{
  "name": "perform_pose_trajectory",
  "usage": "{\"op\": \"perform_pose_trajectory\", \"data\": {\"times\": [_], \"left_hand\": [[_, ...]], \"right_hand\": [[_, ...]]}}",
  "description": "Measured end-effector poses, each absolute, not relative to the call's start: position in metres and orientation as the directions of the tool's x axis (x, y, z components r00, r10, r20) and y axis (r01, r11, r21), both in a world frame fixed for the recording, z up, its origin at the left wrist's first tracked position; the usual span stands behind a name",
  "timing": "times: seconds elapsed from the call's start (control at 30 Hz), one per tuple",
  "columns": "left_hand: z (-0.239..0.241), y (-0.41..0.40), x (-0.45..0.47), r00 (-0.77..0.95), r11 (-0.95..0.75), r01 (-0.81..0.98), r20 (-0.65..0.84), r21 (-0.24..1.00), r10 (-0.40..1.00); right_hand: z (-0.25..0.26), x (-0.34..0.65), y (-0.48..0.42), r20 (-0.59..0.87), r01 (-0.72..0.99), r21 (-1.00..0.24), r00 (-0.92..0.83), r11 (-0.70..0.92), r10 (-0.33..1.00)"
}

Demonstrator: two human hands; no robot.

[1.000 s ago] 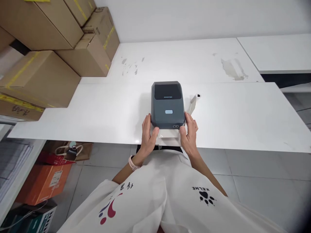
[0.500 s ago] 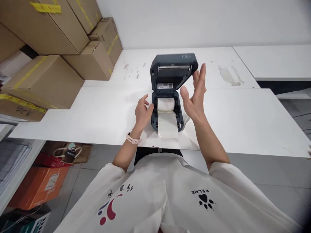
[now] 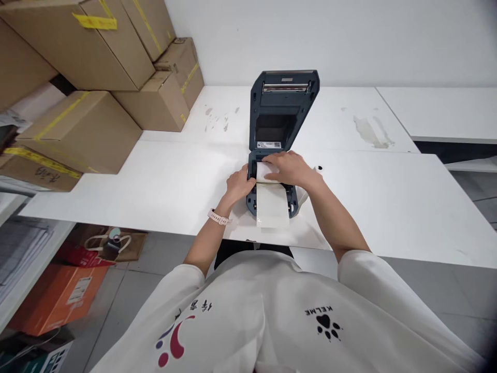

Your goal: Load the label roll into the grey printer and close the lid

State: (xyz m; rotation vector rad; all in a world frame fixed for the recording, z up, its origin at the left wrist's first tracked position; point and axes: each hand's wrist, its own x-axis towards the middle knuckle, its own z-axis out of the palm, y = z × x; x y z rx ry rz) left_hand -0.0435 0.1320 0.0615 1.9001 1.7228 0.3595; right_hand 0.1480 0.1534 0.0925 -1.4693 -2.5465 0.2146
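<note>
A dark grey label printer [image 3: 295, 203] stands on the white table with its lid [image 3: 277, 111] raised. Inside lies a roll of white labels [image 3: 265, 171], its loose strip [image 3: 272, 204] hanging out over the front of the printer. My right hand [image 3: 289, 169] reaches in from the right, fingers behind the roll and thumb in front, closed on it. At the printer's left side is my left hand [image 3: 239, 185], its thumb over the edge and the other fingers along the outside wall. A pink band circles my left wrist.
Cardboard boxes [image 3: 83, 129] with yellow tape are stacked at the table's left end. A white cable [image 3: 305, 199] lies right of the printer. An orange box [image 3: 58, 300] and a paper bag [image 3: 134, 246] are below on the left. The wall [image 3: 330, 41] rises behind the table.
The printer's lid has swung further back. My right hand has left the lid and moved down onto the label roll. My left hand has closed in on the printer's left side.
</note>
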Motion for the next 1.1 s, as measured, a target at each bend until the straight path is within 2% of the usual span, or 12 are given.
{"op": "perform_pose_trajectory", "data": {"times": [0.07,0.13,0.23,0.33,0.4,0.53,0.63,0.73,0.83,0.93,1.1], "left_hand": [[0.061,0.132,-0.044,0.139,-0.025,0.830,-0.163,0.557,0.977],[0.061,0.132,-0.044,0.140,-0.021,0.826,-0.169,0.563,0.976],[0.062,0.132,-0.046,0.162,-0.029,0.812,-0.179,0.583,0.970],[0.062,0.133,-0.048,0.178,-0.025,0.796,-0.195,0.605,0.965],[0.062,0.133,-0.049,0.186,-0.023,0.784,-0.199,0.620,0.962],[0.060,0.132,-0.050,0.186,-0.028,0.771,-0.183,0.637,0.965],[0.059,0.132,-0.049,0.181,-0.025,0.766,-0.178,0.643,0.967],[0.061,0.131,-0.048,0.176,-0.015,0.761,-0.184,0.649,0.967],[0.063,0.130,-0.048,0.164,-0.002,0.755,-0.185,0.656,0.969],[0.064,0.129,-0.049,0.160,0.008,0.742,-0.189,0.670,0.969],[0.062,0.131,-0.049,0.170,0.005,0.734,-0.191,0.679,0.967]], "right_hand": [[0.083,0.138,0.161,-0.057,0.868,-0.164,-0.483,0.469,0.873],[0.078,0.132,0.168,-0.114,0.881,-0.154,-0.465,0.447,0.878],[0.085,0.140,0.171,-0.114,0.828,-0.293,-0.527,0.478,0.842],[0.109,0.174,0.159,-0.028,0.651,-0.549,-0.641,0.525,0.767],[0.126,0.206,0.147,0.073,0.535,-0.666,-0.648,0.520,0.759],[0.138,0.267,0.142,0.324,0.274,-0.839,-0.441,0.470,0.837],[0.120,0.295,0.165,0.392,0.108,-0.900,-0.227,0.423,0.892],[0.088,0.307,0.199,0.321,0.041,-0.945,-0.068,0.324,0.945],[0.057,0.311,0.229,0.197,0.035,-0.980,0.004,0.196,0.980],[0.035,0.309,0.248,0.105,0.065,-0.992,0.001,0.104,0.995],[0.011,0.301,0.261,0.048,0.149,-0.987,-0.053,0.055,0.997]]}}
